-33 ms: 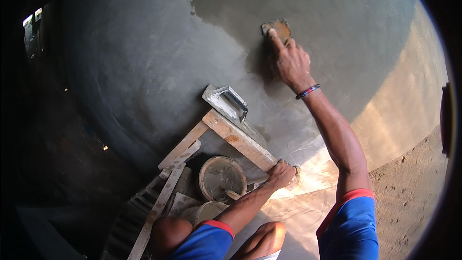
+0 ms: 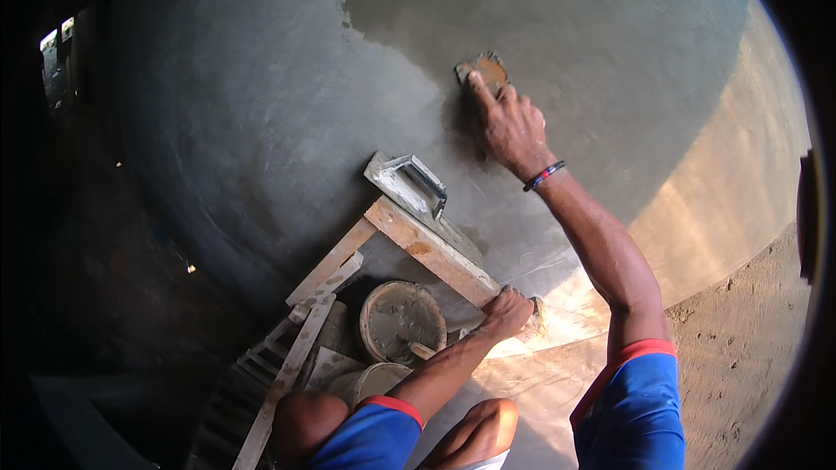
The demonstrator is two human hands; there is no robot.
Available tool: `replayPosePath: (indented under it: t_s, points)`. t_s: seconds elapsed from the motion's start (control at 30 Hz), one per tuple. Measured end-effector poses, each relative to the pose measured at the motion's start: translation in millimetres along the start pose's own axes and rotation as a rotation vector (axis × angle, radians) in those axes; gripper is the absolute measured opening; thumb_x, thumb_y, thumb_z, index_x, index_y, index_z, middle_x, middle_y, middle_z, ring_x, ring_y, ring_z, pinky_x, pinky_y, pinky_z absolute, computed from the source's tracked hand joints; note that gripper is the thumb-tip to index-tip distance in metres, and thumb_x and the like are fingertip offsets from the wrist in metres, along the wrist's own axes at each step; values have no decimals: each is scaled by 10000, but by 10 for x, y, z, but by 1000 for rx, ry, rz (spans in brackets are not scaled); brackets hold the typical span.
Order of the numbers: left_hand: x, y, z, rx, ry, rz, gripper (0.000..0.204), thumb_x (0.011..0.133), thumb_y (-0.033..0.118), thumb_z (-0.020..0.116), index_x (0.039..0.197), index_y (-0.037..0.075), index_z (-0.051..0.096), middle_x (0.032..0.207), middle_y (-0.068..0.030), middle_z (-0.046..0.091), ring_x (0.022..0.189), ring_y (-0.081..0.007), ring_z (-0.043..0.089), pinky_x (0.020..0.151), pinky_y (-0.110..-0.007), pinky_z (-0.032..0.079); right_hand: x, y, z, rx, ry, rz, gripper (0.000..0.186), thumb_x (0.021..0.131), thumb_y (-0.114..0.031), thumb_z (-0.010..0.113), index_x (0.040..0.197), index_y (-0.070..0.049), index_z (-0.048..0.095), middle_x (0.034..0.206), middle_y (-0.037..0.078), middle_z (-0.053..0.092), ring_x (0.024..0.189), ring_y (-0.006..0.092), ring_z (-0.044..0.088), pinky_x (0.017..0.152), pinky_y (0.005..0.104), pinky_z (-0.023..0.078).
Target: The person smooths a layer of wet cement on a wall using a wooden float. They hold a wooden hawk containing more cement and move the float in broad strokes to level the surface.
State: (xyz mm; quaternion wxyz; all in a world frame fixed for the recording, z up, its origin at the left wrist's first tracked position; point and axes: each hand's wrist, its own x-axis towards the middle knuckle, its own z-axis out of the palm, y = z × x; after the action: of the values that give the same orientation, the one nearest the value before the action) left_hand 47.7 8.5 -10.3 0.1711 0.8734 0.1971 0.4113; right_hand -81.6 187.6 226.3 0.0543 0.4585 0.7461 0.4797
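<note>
My right hand [image 2: 515,130] is closed on a small scraper [image 2: 485,74] with a rust-brown blade and grey mortar along its edges. Its index finger presses on the blade, which lies against the damp grey plastered surface [image 2: 557,26]. Lower down, the fingers of my left hand [image 2: 507,312] wrap round the near right end of a wooden plank [image 2: 431,252]. A plastering float [image 2: 409,187] with a looped handle rests on the plank, handle up, and nobody touches it.
Below the plank stands a bucket [image 2: 367,331] of grey mortar with a handle sticking out. A second bucket [image 2: 376,376] is partly hidden by my left arm. Wooden struts [image 2: 287,374] run down at left. Sunlit, paler plaster [image 2: 697,218] lies at right, beside rough sandy ground [image 2: 740,339].
My right hand has slid the scraper down and slightly left across the plaster. My left hand stays on the plank, and the float has not moved.
</note>
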Motion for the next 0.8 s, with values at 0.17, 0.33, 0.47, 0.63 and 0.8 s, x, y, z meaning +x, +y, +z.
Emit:
replayPosePath:
  t_s: [0.17, 0.33, 0.47, 0.63, 0.8]
  points:
    - [-54, -160, 4, -10, 86, -43, 82, 647, 151, 772, 701, 104, 732, 719, -127, 712, 745, -255, 708, 759, -377, 489, -693, 279, -13, -9, -188, -245, 639, 909, -139, 573, 1516, -268, 422, 1024, 172, 606, 886, 345, 658, 731, 474, 566]
    - [75, -6, -17, -19, -260, -101, 189, 683, 228, 809, 794, 97, 730, 820, -115, 722, 857, -277, 694, 835, -393, 465, -10, 832, -561, 4, 16, 129, 621, 890, -218, 638, 1484, -219, 457, 950, 170, 626, 812, 340, 678, 658, 454, 561]
    - [2, -125, -49, 42, -136, -65, 259, 682, 287, 825, 840, 108, 726, 830, -99, 723, 846, -255, 682, 812, -399, 450, -159, 289, -273, -22, -41, 45, 623, 901, -205, 632, 1495, -198, 443, 963, 189, 623, 795, 331, 681, 609, 428, 567]
    - [-19, -127, 3, 65, -123, -94, 277, 664, 293, 832, 847, 107, 738, 804, -98, 722, 839, -246, 685, 808, -387, 450, -761, 916, -201, -73, -68, -162, 685, 880, -181, 649, 1517, -297, 425, 998, 156, 620, 786, 341, 671, 640, 449, 569]
    - [46, -25, -12, 56, -174, -73, 232, 656, 261, 822, 802, 101, 741, 781, -115, 719, 831, -256, 690, 806, -385, 460, -98, 1155, -739, -27, 121, 290, 643, 876, -240, 646, 1491, -249, 460, 900, 183, 640, 761, 371, 690, 663, 471, 555]
